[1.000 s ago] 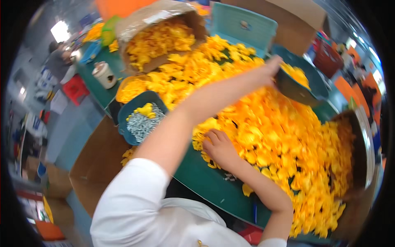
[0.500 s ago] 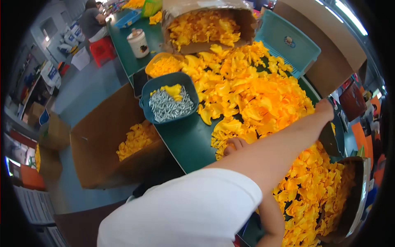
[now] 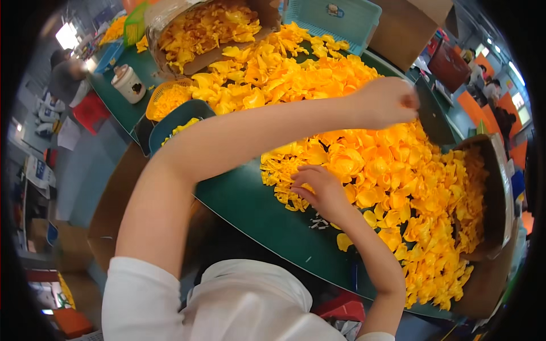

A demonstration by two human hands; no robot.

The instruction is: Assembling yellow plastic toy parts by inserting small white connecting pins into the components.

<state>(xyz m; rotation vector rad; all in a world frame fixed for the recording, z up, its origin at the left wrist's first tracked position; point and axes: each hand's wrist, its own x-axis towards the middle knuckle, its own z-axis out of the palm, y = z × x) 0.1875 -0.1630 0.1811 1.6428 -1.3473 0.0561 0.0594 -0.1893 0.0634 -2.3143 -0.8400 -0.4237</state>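
Red, at far left, was a stool [image 3: 94, 113], with a person [image 3: 67, 82] seated beside the far part of a green table [image 3: 244, 199]. A brown carton [image 3: 114, 199] stood below the table's near edge, partly hidden by the left arm [image 3: 250, 133]. On the table top followed a white can [image 3: 129, 86], an orange basket [image 3: 151, 109] of small yellow bits and a dark tub [image 3: 193, 109], partly covered by the same arm. Behind these, a box [image 3: 170, 16] lay on its side, yellow petals filling its mouth.

At centre, yellow parts [image 3: 281, 173] formed a patch at the heap's front. The right hand [image 3: 324, 190] was at this patch, its fingers bent, the thumb apart by a narrow gap; fingertip contact could not be told. Silver pins [image 3: 318, 223] lay on the table below it.

The petals [image 3: 364, 153] spread in a broad heap across middle and right, a teal tray [image 3: 318, 31] tilted behind. Above the heap, the left hand [image 3: 387, 103] had curled fingers; whether it gripped anything could not be told. A dark basin [image 3: 435, 111] was just beside it. At far right, a second box [image 3: 500, 193] lay with petals at its mouth.
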